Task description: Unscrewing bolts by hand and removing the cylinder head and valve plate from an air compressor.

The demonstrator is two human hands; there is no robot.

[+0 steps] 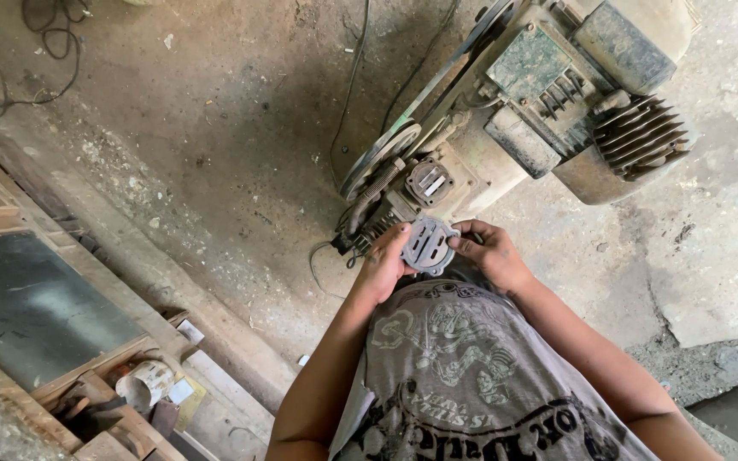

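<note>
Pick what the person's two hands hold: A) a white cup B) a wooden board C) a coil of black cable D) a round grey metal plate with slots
D: the left hand and right hand grip opposite edges of the round grey slotted plate, above the compressor.

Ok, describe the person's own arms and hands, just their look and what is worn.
Both forearms are bare, with no sleeves reaching them. The left hand and right hand wear no gloves, and no watch or ring shows. The fingers look smudged with dark grime. A grey shirt with a dark printed graphic covers the torso.
</note>
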